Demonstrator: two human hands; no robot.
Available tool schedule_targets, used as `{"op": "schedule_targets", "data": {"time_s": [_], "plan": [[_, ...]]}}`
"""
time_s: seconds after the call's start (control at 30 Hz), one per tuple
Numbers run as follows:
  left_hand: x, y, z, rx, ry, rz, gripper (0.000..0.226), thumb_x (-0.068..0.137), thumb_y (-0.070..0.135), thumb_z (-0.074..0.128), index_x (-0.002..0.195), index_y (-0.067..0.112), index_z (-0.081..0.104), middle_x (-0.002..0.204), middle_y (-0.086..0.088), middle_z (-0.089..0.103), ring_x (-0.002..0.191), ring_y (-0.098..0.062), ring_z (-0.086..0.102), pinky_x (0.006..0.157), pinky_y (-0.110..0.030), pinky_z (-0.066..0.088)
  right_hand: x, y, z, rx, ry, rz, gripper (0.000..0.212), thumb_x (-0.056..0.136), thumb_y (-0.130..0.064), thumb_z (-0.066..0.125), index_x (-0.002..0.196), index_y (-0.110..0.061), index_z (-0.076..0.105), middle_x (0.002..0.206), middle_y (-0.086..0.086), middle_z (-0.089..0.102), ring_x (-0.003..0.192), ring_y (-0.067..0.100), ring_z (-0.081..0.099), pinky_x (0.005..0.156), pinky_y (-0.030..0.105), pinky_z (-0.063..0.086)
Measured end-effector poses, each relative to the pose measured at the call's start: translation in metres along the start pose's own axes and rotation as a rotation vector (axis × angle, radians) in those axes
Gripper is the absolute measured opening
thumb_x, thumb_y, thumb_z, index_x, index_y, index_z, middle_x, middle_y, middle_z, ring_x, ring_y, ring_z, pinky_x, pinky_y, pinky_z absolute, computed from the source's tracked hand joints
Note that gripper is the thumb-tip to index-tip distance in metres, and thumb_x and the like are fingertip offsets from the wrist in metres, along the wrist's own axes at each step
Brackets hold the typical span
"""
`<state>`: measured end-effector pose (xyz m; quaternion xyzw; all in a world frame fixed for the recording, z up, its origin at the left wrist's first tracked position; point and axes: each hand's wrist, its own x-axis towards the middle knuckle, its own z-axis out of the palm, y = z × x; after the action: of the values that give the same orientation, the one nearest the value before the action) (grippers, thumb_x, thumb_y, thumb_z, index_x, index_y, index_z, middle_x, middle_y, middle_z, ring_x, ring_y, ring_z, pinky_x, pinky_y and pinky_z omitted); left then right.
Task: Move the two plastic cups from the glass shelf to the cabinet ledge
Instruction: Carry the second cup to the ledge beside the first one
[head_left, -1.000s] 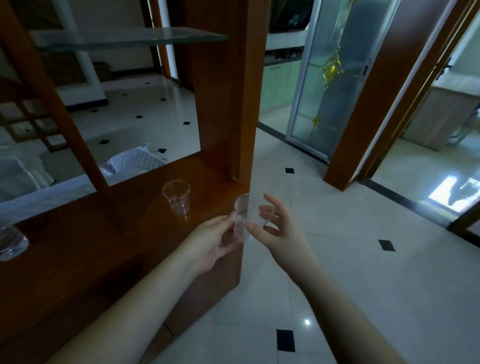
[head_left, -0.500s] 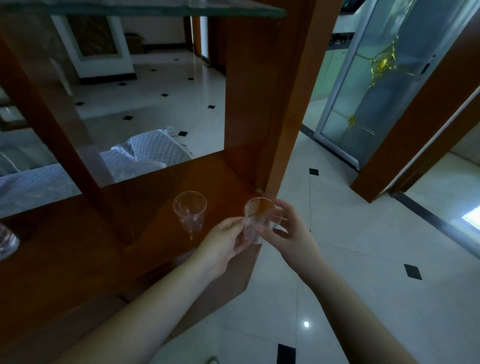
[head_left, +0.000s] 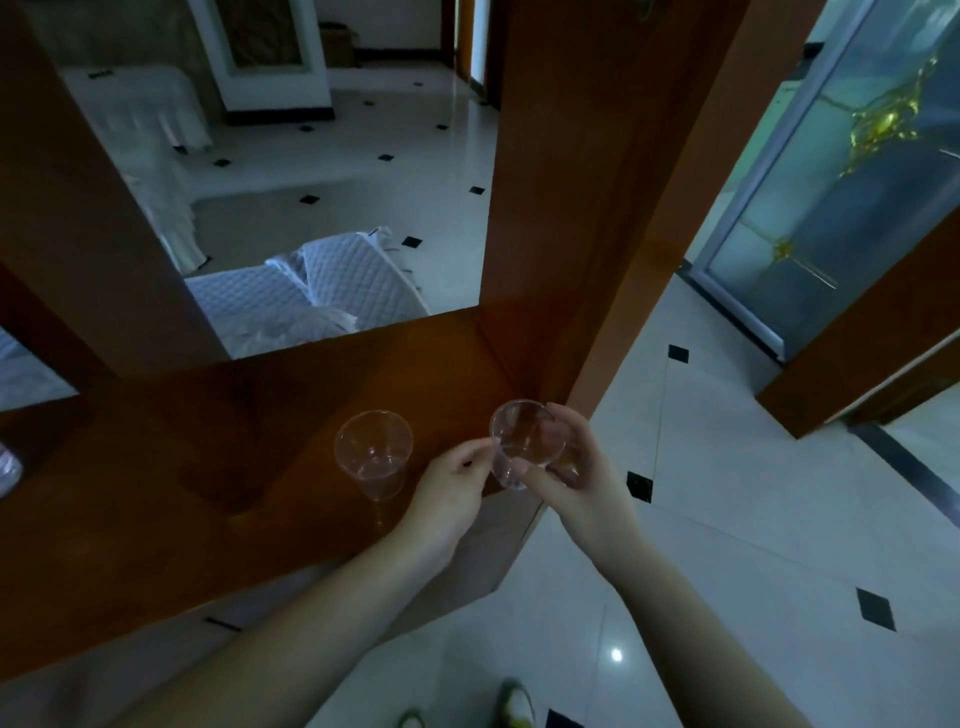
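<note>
1. First cup (head_left: 373, 453): stands upright, mouth up, on the wooden cabinet ledge (head_left: 208, 467), close to its front edge and left of the upright post (head_left: 597, 208). No hand on it.
2. Second cup (head_left: 527, 441): held in the air over the ledge's right front corner, tilted so the mouth faces up and toward the camera. Not yet resting on wood, as far as can be judged.
3. Right hand (head_left: 576, 483): grip closed around the second cup's wall, thumb in front, fingers behind.
4. Left hand (head_left: 452, 488): thumb and forefinger pinch the same cup's rim on its left side.
5. Key relation: the free spot on the ledge lies just down and left of the held cup, between the first cup and the post. The long axis needs righting to vertical before set-down.
6. Room: narrow. Corner edge to the right, post behind, first cup just beside the left hand's knuckles. Risk, by judgement: nudging the first cup or landing too near the corner.
</note>
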<state>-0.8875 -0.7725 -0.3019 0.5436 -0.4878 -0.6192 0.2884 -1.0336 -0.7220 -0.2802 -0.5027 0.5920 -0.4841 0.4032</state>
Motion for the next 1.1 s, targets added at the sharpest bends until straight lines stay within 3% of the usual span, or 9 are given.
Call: {"op": "schedule_targets", "data": {"time_s": [0.07, 0.13, 0.33, 0.53, 0.63, 0.73, 0.9, 0.97, 1.1], "plan": [[0.005, -0.001, 0.002, -0.006, 0.057, 0.021, 0.028, 0.102, 0.033, 0.044, 0.123, 0.032, 0.063, 0.135, 0.002, 0.059, 0.124, -0.02, 0.052, 0.108, -0.041, 0.041, 0.012, 0.005, -0.003, -0.008, -0.053, 0.008, 0.059, 0.078, -0.029, 0.078, 0.124, -0.045, 0.046, 0.113, -0.032, 0.057, 0.109, -0.004, 0.057, 0.087, 0.017, 0.048], [0.006, -0.002, 0.006, -0.018, 0.104, 0.026, 0.026, 0.102, 0.032, 0.044, 0.121, 0.035, 0.062, 0.133, 0.003, 0.06, 0.121, -0.018, 0.054, 0.104, -0.037, 0.042, 0.022, 0.009, -0.006, -0.015, -0.108, 0.019, 0.06, 0.078, -0.032, 0.078, 0.124, -0.049, 0.044, 0.12, -0.025, 0.056, 0.115, 0.0, 0.055, 0.096, 0.025, 0.047], [0.004, -0.005, 0.012, -0.037, 0.238, 0.065, 0.028, 0.101, 0.022, 0.047, 0.109, 0.048, 0.055, 0.115, 0.024, 0.062, 0.102, 0.008, 0.059, 0.075, -0.01, 0.046, 0.049, 0.015, -0.009, -0.065, -0.239, 0.007, 0.07, 0.079, -0.035, 0.076, 0.138, -0.036, 0.037, 0.133, -0.012, 0.053, 0.123, 0.002, 0.049, 0.102, 0.023, 0.043], [0.0, -0.011, 0.011, 0.075, 0.331, 0.083, 0.036, 0.1, 0.011, 0.049, 0.129, 0.032, 0.052, 0.114, 0.025, 0.058, 0.091, 0.03, 0.049, 0.068, 0.006, 0.037, 0.059, 0.021, -0.002, -0.034, -0.31, 0.004, 0.073, 0.079, -0.035, 0.075, 0.14, -0.037, 0.035, 0.128, -0.026, 0.051, 0.119, -0.011, 0.047, 0.104, 0.023, 0.041], [-0.001, -0.014, 0.009, 0.107, 0.388, 0.105, 0.036, 0.099, 0.012, 0.05, 0.129, 0.03, 0.053, 0.125, 0.01, 0.059, 0.093, 0.029, 0.049, 0.07, 0.007, 0.035, 0.059, 0.023, 0.002, -0.03, -0.331, -0.007, 0.072, 0.08, -0.033, 0.075, 0.14, -0.036, 0.036, 0.128, -0.027, 0.052, 0.121, -0.008, 0.048, 0.105, 0.026, 0.041], [-0.004, -0.015, 0.009, 0.106, 0.385, 0.128, 0.035, 0.099, 0.013, 0.05, 0.125, 0.036, 0.052, 0.127, 0.009, 0.059, 0.098, 0.029, 0.048, 0.073, 0.006, 0.036, 0.059, 0.023, 0.004, -0.073, -0.331, -0.034, 0.071, 0.08, -0.039, 0.073, 0.14, -0.042, 0.035, 0.127, -0.036, 0.05, 0.122, -0.008, 0.046, 0.105, 0.026, 0.04], [-0.012, -0.02, 0.011, 0.093, 0.327, 0.166, 0.045, 0.099, 0.012, 0.05, 0.141, 0.027, 0.045, 0.139, 0.009, 0.056, 0.123, 0.008, 0.048, 0.09, -0.002, 0.039, 0.06, 0.018, 0.006, -0.243, -0.367, -0.112, 0.075, 0.086, -0.049, 0.063, 0.147, -0.043, 0.022, 0.145, -0.016, 0.04, 0.128, -0.009, 0.035, 0.102, 0.015, 0.031], [-0.015, -0.02, 0.011, 0.093, 0.312, 0.179, 0.049, 0.099, 0.012, 0.049, 0.145, 0.027, 0.04, 0.143, 0.009, 0.052, 0.127, 0.003, 0.046, 0.094, -0.003, 0.037, 0.061, 0.017, 0.007, -0.265, -0.379, -0.116, 0.077, 0.086, -0.052, 0.061, 0.148, -0.042, 0.018, 0.148, -0.014, 0.038, 0.132, -0.004, 0.033, 0.104, 0.02, 0.03], [-0.015, -0.021, 0.006, 0.092, 0.306, 0.174, 0.054, 0.099, 0.012, 0.049, 0.148, 0.029, 0.033, 0.149, 0.009, 0.045, 0.125, 0.009, 0.042, 0.086, 0.004, 0.034, 0.063, 0.017, 0.007, -0.25, -0.375, -0.072, 0.085, 0.078, -0.066, 0.057, 0.149, -0.043, 0.015, 0.151, -0.013, 0.036, 0.135, 0.002, 0.032, 0.111, 0.032, 0.031]]}}
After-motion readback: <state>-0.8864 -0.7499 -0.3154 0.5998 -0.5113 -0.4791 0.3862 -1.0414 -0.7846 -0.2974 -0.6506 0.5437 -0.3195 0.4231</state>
